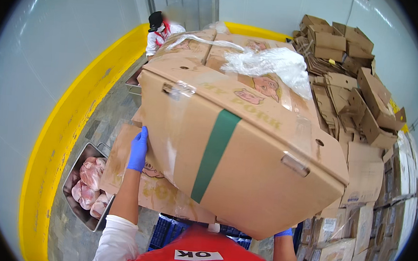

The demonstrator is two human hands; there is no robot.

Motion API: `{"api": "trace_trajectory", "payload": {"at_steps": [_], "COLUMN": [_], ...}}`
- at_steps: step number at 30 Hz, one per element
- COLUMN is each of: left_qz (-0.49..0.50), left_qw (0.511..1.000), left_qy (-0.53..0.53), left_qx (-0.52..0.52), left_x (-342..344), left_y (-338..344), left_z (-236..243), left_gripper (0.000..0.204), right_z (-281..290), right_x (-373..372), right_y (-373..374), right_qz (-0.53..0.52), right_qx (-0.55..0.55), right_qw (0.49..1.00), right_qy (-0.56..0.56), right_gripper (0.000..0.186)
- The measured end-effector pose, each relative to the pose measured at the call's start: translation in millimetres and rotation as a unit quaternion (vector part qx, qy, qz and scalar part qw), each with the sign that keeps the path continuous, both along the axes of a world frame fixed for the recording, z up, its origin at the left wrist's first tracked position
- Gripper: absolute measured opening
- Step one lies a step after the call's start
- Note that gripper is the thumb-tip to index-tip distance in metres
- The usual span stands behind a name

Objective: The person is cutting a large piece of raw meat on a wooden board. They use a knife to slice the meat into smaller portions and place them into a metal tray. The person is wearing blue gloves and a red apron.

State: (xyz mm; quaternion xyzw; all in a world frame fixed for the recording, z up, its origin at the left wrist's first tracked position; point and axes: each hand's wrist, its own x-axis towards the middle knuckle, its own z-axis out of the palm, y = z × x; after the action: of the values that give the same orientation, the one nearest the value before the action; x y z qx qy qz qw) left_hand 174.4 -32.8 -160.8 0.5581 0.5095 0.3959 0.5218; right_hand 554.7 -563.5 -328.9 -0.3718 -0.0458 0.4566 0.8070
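Note:
A large cardboard box (245, 162) with a green stripe down its near side fills the middle, tilted in front of me. Its lid carries printed pig heads, and a torn clear plastic sheet (271, 67) lies over the boxes behind. My left hand (139, 150), in a blue glove, presses against the box's left side with the fingers pointing up. At the lower right corner my right hand (284, 233), gloved in blue too, holds the box from below; its fingers are mostly hidden. Under the box lies another printed cardboard piece (119, 165).
On the left floor stands a metal tub (74, 172) with several pieces of raw meat (91, 175). A co-worker (160, 30) is at the far left. Flattened and open cartons (338, 86) pile up at right, above stacked boxes (334, 251). A blue pallet (163, 229) shows below.

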Motion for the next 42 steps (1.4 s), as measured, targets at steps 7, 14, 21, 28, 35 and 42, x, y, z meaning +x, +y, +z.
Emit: {"api": "trace_trajectory", "payload": {"at_steps": [7, 14, 21, 28, 35, 42], "left_qz": [-0.022, 0.116, -0.021, -0.007, -0.046, -0.269], "left_qw": [0.996, 0.987, 0.954, 0.977, 0.996, 0.945], "left_qy": [-0.080, -0.054, -0.147, -0.051, -0.057, -0.098], "left_qx": [-0.032, 0.098, 0.261, 0.208, -0.044, -0.157], "left_x": [1, -17, 57, -37, -61, -21], "left_y": [-40, -46, -219, -74, 17, 72], "left_z": [18, -20, 26, 46, -43, -49], "left_gripper": [0.081, 0.076, 0.043, 0.034, 0.051, 0.053], "right_z": [61, 191, 239, 271, 285, 282], "right_x": [-50, -112, -67, -56, -74, -51], "right_y": [-18, 12, 18, 40, 45, 46], "right_qz": [-0.171, -0.301, -0.284, -0.278, -0.281, -0.310], "right_qx": [-0.029, -0.094, -0.188, -0.222, -0.178, -0.252], "right_qw": [0.979, 0.763, 0.803, 0.772, 0.801, 0.721], "right_qy": [-0.102, -0.564, -0.489, -0.527, -0.498, -0.566], "right_gripper": [0.059, 0.071, 0.070, 0.051, 0.055, 0.077]}}
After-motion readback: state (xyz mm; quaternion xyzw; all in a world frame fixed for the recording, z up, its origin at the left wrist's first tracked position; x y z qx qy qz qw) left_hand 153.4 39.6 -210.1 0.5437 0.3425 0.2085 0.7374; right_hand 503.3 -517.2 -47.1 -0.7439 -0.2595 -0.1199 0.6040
